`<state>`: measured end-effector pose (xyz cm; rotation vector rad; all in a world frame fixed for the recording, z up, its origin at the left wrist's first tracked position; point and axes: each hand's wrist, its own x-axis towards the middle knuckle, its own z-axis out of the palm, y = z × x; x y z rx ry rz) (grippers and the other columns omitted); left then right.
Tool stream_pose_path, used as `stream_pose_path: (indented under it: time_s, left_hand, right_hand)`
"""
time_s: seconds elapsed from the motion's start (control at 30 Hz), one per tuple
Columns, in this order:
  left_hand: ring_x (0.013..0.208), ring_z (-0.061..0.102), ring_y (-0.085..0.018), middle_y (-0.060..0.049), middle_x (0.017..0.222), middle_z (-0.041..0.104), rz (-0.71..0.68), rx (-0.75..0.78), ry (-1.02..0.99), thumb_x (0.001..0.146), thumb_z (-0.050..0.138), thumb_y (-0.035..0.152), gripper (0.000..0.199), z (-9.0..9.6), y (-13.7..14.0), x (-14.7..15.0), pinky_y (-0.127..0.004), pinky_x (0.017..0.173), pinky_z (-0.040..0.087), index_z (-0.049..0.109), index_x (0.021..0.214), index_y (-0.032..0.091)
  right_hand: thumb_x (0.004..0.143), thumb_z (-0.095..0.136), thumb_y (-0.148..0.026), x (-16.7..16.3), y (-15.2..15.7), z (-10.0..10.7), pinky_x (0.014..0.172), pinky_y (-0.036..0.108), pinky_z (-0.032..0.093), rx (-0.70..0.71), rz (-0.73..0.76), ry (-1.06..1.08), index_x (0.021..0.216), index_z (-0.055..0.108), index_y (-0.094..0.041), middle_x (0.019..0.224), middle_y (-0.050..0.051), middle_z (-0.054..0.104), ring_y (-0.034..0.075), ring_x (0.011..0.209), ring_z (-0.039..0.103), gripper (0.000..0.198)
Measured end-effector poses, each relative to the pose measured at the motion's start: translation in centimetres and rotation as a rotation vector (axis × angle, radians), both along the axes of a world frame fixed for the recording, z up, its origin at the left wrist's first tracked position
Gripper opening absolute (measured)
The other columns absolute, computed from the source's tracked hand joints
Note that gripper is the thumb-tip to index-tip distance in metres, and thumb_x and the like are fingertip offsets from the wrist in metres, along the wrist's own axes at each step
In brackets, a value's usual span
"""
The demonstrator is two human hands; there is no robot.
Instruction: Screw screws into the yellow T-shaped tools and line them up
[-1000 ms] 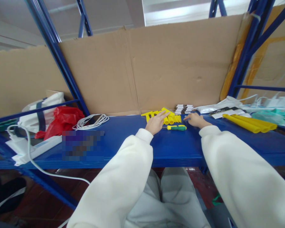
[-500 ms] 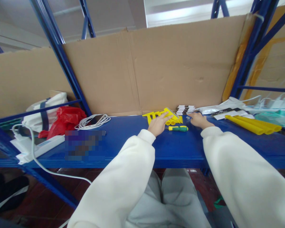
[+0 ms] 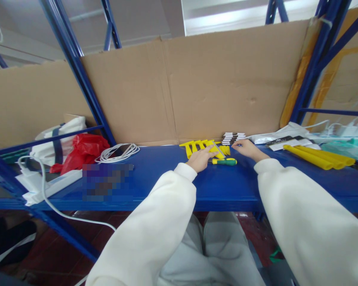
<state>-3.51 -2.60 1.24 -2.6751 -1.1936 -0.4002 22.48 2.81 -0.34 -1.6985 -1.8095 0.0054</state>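
Note:
My left hand [image 3: 199, 159] rests at the right end of a row of yellow T-shaped plastic pieces [image 3: 188, 149]. Its fingers reach forward onto one yellow piece with a pale straight edge [image 3: 218, 150], which is tilted and seems to be gripped; the thumb side is partly hidden. Just in front lies a screwdriver [image 3: 226, 161] with a green and yellow handle. To the right, my right hand [image 3: 247, 148] is just above the shelf, fingertips pinched together over a small dark spot. What they hold, if anything, is too small to name.
Behind the hands is a stack of small black-and-white packs [image 3: 233, 138]. Yellow tubes [image 3: 316, 157] lie to the right beside flat packets. Leftward are a coiled white cable [image 3: 117, 153], a red bag [image 3: 88, 153] and a power strip [image 3: 55, 185]. Cardboard [image 3: 226, 83] walls the back.
The yellow piece under my left hand has turned, so its pale edge shows. My right hand has shifted slightly left and up, its fingers drawn into a pinch.

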Motion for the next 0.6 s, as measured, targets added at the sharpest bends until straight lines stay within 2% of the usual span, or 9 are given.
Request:
stream_pose_path:
  time_s: [0.1,0.2,0.33,0.47,0.6]
  left_hand:
    - [0.137,0.059,-0.028,-0.006,0.168,0.040,0.016,0.003,0.001,0.093,0.045,0.002,0.064,0.0,0.0,0.0,-0.045,0.109,0.053,0.059,0.149,0.032]
    - [0.134,0.061,-0.030,-0.007,0.167,0.042,0.057,0.032,-0.020,0.092,0.045,0.001,0.067,-0.1,0.2,-0.1,-0.046,0.106,0.054,0.058,0.150,0.032]
    - [0.132,0.062,-0.030,-0.009,0.166,0.043,0.081,0.063,-0.038,0.091,0.046,0.001,0.069,-0.3,0.4,-0.1,-0.046,0.105,0.054,0.056,0.151,0.033]
    - [0.133,0.061,-0.029,-0.007,0.167,0.041,0.093,0.060,-0.015,0.092,0.046,0.001,0.072,-0.2,0.4,-0.1,-0.045,0.103,0.056,0.051,0.155,0.035]
    - [0.131,0.062,-0.027,-0.007,0.169,0.038,0.094,0.050,0.020,0.094,0.044,0.001,0.071,0.1,-0.1,0.0,-0.042,0.103,0.055,0.048,0.157,0.033]
  right_hand:
    - [0.083,0.061,-0.025,-1.7,-1.0,0.9,0.102,0.039,0.052,-0.012,0.205,0.142,0.086,0.081,-0.019,0.105,0.007,0.081,0.026,0.106,0.072,0.021]
    - [0.078,0.063,-0.022,-3.4,-2.2,1.5,0.099,0.036,0.054,-0.099,0.330,0.197,0.076,0.079,-0.022,0.099,0.004,0.081,0.025,0.102,0.073,0.016]
    - [0.073,0.064,-0.019,-4.4,-3.2,1.8,0.096,0.032,0.053,-0.163,0.389,0.251,0.065,0.073,-0.022,0.095,0.003,0.080,0.022,0.098,0.072,0.012]
    - [0.068,0.062,-0.022,-4.1,-2.9,1.7,0.093,0.031,0.052,-0.115,0.419,0.368,0.060,0.069,-0.022,0.089,0.003,0.078,0.022,0.094,0.070,0.011]
    - [0.065,0.063,-0.028,-3.6,-2.1,1.3,0.084,0.031,0.052,-0.046,0.374,0.492,0.057,0.067,-0.021,0.086,0.004,0.076,0.022,0.089,0.068,0.011]
